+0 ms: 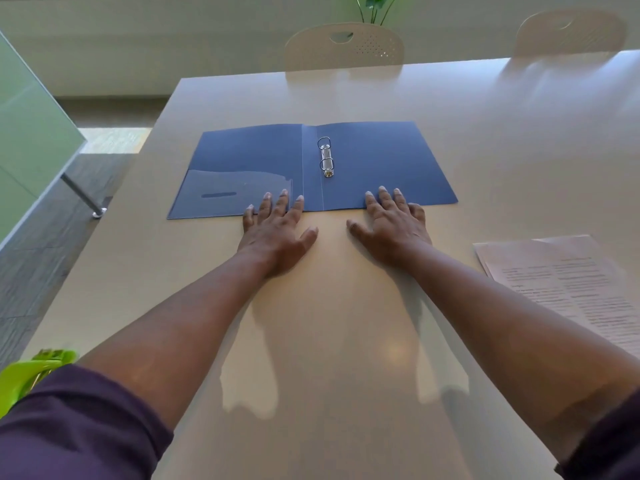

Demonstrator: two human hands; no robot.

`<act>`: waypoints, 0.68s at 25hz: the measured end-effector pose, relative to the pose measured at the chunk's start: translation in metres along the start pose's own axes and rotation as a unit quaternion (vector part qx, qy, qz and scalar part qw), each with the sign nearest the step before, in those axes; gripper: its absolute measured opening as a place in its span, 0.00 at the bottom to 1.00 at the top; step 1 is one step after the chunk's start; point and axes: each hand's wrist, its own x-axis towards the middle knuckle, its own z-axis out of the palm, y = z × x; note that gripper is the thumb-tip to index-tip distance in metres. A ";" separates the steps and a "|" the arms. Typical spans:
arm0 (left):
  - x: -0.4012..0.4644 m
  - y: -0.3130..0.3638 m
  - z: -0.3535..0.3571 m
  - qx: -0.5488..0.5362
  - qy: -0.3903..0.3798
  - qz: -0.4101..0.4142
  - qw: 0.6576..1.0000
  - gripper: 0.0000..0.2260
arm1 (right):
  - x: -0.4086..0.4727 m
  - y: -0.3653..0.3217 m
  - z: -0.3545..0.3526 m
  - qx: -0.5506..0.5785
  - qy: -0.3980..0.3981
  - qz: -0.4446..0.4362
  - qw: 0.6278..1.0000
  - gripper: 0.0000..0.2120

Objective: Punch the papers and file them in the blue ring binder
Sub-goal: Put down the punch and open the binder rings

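The blue ring binder (381,157) lies open and flat in the middle of the table, its two metal rings (326,156) shut just right of the spine. My left hand (275,233) rests palm down with spread fingers, fingertips on the binder's near edge by the spine. My right hand (393,226) lies flat the same way, fingertips on the near edge of the right cover. Neither hand holds anything. A loose stack of printed papers (568,282) sits at the right of the table, apart from both hands.
A lime-green object (31,372), partly hidden by my left sleeve, sits at the table's near left corner. Two pale chairs (346,46) stand at the far edge. The table (329,323) ends at the left, with a glass partition (31,140) beyond.
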 end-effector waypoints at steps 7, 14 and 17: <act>-0.013 0.001 0.000 -0.028 0.044 -0.030 0.998 0.29 | -0.015 -0.003 -0.003 -0.020 0.032 -0.009 0.999 0.35; -0.053 0.006 0.004 -0.029 0.084 -0.021 0.996 0.22 | -0.057 -0.001 -0.005 0.014 0.046 -0.030 0.998 0.26; -0.069 0.005 0.008 -0.037 0.081 0.003 0.996 0.17 | -0.076 -0.002 -0.006 0.018 0.068 -0.048 0.996 0.23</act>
